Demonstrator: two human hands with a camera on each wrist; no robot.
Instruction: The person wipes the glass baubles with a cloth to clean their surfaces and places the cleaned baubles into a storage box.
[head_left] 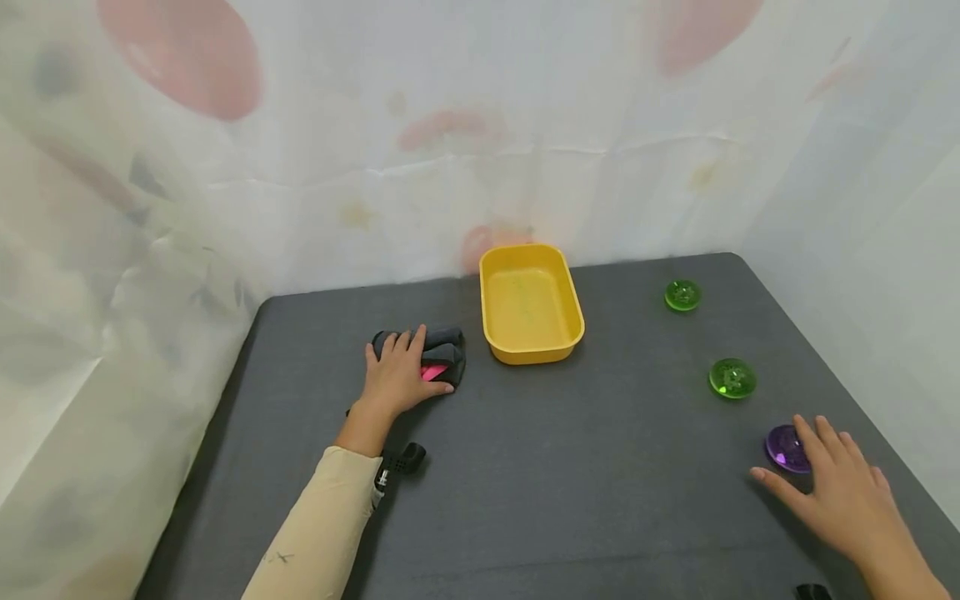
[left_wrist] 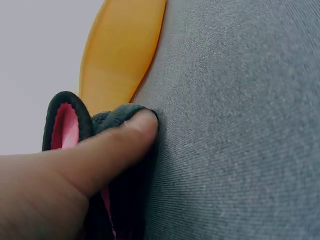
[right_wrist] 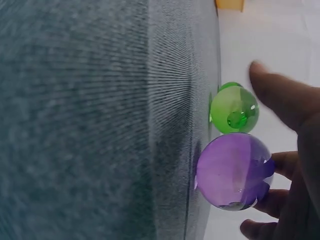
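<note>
Meanwhile, left hand (head_left: 397,375) grips the folded cloth (head_left: 442,354) lying crosswise; right hand (head_left: 843,492), fingers spread, reaches the purple ball (head_left: 783,447).

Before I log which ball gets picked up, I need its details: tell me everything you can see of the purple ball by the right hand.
The purple ball is round, glossy and see-through, like clear plastic or glass, with small highlights on its surface. It sits on the gray table near the right edge, closest to the person, with a green ball just beyond it. The right hand reaches over it, fingers spread and at its side; whether they touch it I cannot tell.
</note>
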